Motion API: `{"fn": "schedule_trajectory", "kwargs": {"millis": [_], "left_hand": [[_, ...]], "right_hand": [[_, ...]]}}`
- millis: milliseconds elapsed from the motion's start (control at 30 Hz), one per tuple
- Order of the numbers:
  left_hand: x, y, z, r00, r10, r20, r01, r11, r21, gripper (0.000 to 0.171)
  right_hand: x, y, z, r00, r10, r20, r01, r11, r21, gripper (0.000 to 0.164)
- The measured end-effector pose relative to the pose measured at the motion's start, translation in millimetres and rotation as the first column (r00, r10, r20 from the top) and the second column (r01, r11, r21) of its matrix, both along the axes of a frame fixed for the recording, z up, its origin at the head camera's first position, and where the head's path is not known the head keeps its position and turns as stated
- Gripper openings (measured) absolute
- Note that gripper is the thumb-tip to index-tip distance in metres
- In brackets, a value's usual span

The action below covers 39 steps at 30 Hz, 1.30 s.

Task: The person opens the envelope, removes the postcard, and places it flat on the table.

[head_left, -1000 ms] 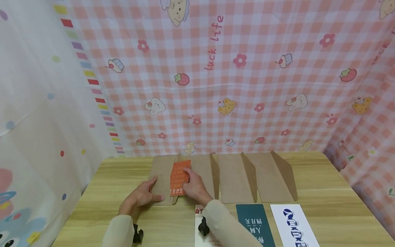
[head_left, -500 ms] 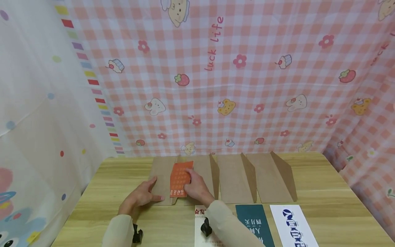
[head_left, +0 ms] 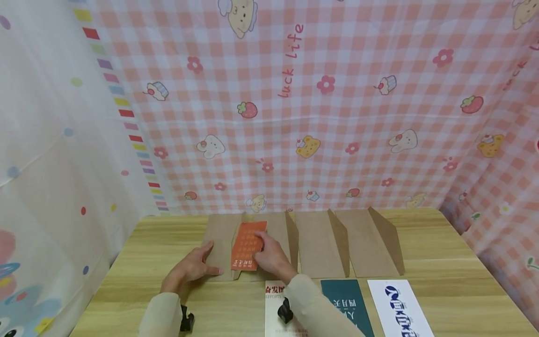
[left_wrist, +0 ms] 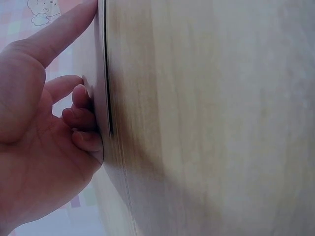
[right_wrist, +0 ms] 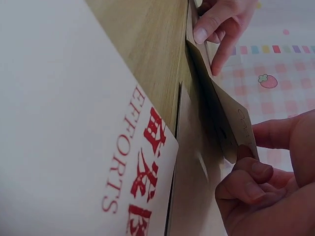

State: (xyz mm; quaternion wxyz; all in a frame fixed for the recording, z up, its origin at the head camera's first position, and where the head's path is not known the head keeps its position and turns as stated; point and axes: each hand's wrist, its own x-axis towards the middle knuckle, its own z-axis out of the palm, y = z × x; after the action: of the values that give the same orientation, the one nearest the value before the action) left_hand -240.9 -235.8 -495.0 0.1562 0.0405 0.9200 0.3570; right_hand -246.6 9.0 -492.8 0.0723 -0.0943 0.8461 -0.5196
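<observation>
In the head view, my right hand (head_left: pixel 275 260) pinches an orange card (head_left: pixel 247 248) with pale lettering by its right side. The card overlaps the flap edge of the leftmost brown paper envelope (head_left: pixel 221 234). My left hand (head_left: pixel 191 269) rests on that envelope, thumb near its lower edge and index finger stretched along the left side. In the left wrist view the other fingers of the left hand (left_wrist: pixel 54 108) curl loosely against the paper. The right wrist view shows the card's plain back (right_wrist: pixel 231 105) between thumb and fingers of the right hand (right_wrist: pixel 266 182).
Further brown envelopes (head_left: pixel 322 243) lie in a row to the right, flaps raised. In front lie a cream card with red characters (head_left: pixel 273 299), a dark green card (head_left: pixel 347 299) and a white card with blue characters (head_left: pixel 400 304). A checked cloth (head_left: pixel 269 117) hangs behind the wooden table (head_left: pixel 455 281).
My right hand has shifted slightly right and toward me with the orange card, whose far edge has swung right. The left hand has stayed on the envelope.
</observation>
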Motion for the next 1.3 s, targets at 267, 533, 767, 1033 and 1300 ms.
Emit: {"fn": "schedule_trajectory", "kwargs": {"millis": [267,533,767,1033,1300], "left_hand": [[0.8,1,0.5,1.000,0.005,-0.008,-0.005,1.000,-0.027,0.101],[2.5,1,2.8,1.000,-0.005,-0.011,0.005,1.000,-0.020,0.101],[2.2,2,2.6,1.000,-0.012,-0.007,0.012,1.000,-0.011,0.101],[1.5,0,2.4,1.000,-0.024,-0.017,0.024,1.000,-0.015,0.101],[2.8,0,4.2,1.000,-0.024,-0.019,0.023,0.999,-0.030,0.103]], "right_hand": [[1.8,7,0.0,1.000,0.009,0.020,-0.008,0.999,-0.049,0.066],[2.7,11,1.3,1.000,-0.004,0.029,0.006,0.997,-0.073,0.066],[4.0,16,2.8,0.999,0.008,0.031,-0.005,0.995,-0.104,0.066],[7.4,21,5.0,1.000,0.011,0.021,-0.009,0.996,-0.094,0.063],[9.2,26,6.4,0.999,0.026,0.020,-0.024,0.994,-0.106,0.064]]}}
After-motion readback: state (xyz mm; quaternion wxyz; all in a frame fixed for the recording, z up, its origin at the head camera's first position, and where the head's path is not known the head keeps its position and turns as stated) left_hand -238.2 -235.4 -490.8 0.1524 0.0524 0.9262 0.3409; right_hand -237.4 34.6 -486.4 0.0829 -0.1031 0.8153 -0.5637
